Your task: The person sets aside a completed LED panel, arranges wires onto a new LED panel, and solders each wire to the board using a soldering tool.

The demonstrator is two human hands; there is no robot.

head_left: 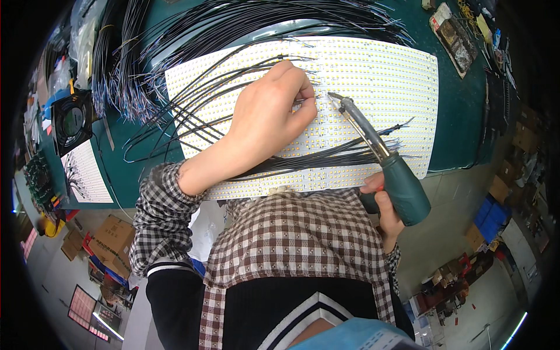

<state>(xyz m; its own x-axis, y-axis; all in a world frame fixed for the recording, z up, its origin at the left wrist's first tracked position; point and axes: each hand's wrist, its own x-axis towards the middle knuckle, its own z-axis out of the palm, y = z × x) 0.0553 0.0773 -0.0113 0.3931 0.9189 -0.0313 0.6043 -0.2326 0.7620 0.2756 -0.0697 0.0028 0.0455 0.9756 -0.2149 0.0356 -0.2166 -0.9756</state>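
A large white LED board, covered in rows of small yellowish chips, lies at the table's front edge. My left hand is over its middle, thumb and forefinger pinched on a thin black wire whose body is mostly hidden by the hand. My right hand grips a soldering iron with a green handle, in front of the board's right part. The iron's tip points up and left, close to my left fingertips. Several black wires run from the left onto the board. A loose bundle of black wires lies across its near part.
More black wires with stripped coloured ends lie along the back of the green table. At the left are a black fan and a smaller white board. A dirty tray sits at the back right.
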